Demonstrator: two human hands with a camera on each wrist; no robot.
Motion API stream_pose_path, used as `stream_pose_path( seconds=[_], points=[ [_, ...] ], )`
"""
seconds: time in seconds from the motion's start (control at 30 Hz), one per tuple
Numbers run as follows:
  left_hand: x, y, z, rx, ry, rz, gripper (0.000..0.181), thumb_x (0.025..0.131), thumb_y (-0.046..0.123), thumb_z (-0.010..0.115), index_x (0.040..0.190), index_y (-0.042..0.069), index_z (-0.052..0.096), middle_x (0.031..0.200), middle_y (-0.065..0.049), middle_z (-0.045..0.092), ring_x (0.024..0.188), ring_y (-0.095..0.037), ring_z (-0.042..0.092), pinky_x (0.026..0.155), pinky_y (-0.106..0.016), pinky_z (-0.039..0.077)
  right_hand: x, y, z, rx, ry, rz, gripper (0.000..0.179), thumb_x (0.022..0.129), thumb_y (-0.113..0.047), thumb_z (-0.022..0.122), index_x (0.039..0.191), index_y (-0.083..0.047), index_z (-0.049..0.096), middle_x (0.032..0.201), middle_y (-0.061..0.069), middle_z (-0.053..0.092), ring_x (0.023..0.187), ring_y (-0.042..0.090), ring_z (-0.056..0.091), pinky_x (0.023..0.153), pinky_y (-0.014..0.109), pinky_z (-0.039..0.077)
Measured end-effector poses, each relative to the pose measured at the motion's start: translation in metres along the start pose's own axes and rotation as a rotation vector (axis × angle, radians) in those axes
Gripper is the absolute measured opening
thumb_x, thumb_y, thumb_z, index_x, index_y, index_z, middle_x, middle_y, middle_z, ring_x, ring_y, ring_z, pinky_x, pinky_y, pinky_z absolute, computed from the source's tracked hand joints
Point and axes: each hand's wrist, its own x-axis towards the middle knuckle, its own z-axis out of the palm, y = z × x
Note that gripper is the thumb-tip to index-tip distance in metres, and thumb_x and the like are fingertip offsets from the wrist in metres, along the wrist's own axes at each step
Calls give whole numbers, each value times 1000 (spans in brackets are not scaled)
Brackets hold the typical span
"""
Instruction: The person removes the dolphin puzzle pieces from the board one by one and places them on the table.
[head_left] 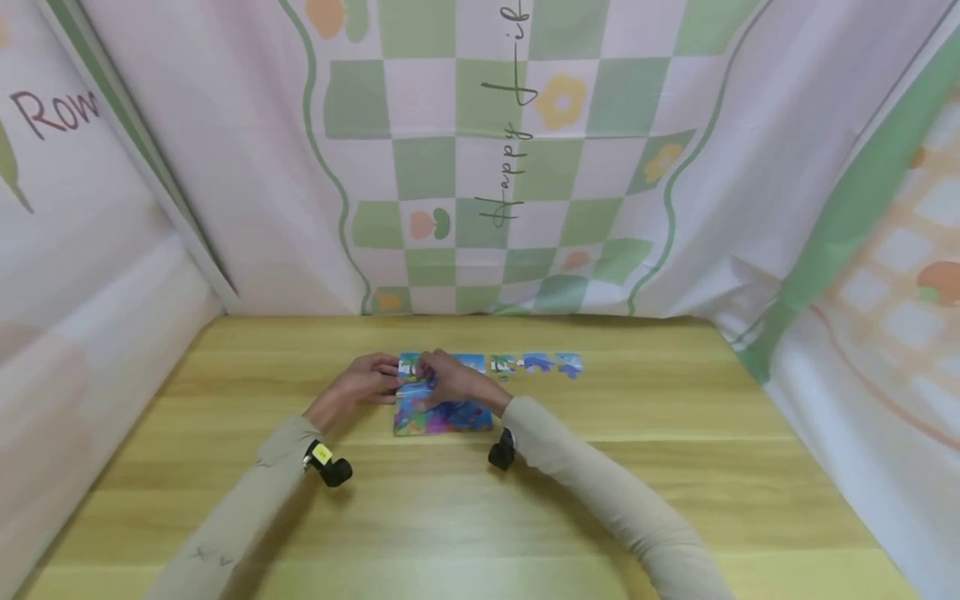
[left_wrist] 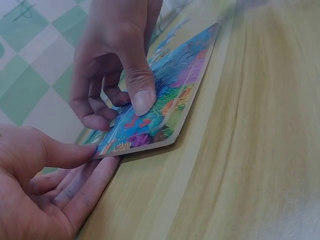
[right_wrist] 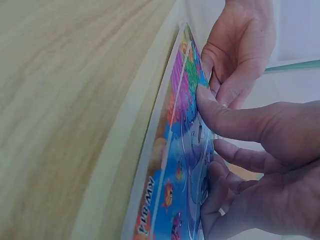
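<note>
A puzzle board with a bright undersea picture lies on the table. My left hand pinches its left edge; in the left wrist view the thumb rests on top and the fingers lie against the edge and underside. Over the board's left part, my right hand has its thumb and fingers curled toward each other. They appear to pinch a small dark-blue puzzle piece, mostly hidden by the fingers. In the right wrist view, the right thumb is close to the board's surface.
Right of the board lie loose puzzle pieces: one with a green tree picture, a blue-purple one and another blue one. The wooden table meets a checkered curtain at the back and pale cloth at both sides.
</note>
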Motion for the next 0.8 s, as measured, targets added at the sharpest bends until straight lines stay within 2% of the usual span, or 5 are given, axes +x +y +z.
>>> stream_pose_path(
  seconds=[0.2, 0.37, 0.57, 0.8],
  points=[
    [-2, -2, -4, 45, -26, 24, 52, 103, 0, 59, 150, -12, 40, 141, -30, 51, 104, -24, 67, 90, -31, 67, 2, -1, 2, -11, 3, 1, 41, 91, -16, 84, 118, 0, 57, 120, 14, 55, 107, 23, 53, 93, 37, 55],
    [2, -6, -5, 46, -48, 54, 52, 103, 1, 60, 149, -12, 40, 140, -31, 50, 105, -26, 66, 91, -31, 67, 1, 0, 1, -13, 13, -11, 40, 92, -15, 83, 120, 1, 58, 122, 15, 59, 108, 25, 57, 94, 37, 58],
    [2, -7, -7, 39, -84, 65, 53, 104, 0, 58, 151, -12, 36, 144, -33, 46, 107, -25, 65, 94, -32, 66, -2, 4, -3, 42, 48, -48, 24, 96, -5, 75, 115, 1, 62, 117, 17, 67, 105, 26, 65, 91, 35, 61],
    [1, -5, -10, 3, -105, 53, 53, 105, -1, 56, 153, -11, 37, 146, -34, 47, 102, -19, 68, 95, -31, 65, -3, 7, -4, 106, 42, -73, 20, 99, -4, 70, 114, 1, 58, 109, 16, 65, 92, 20, 62, 77, 28, 57]
  ],
)
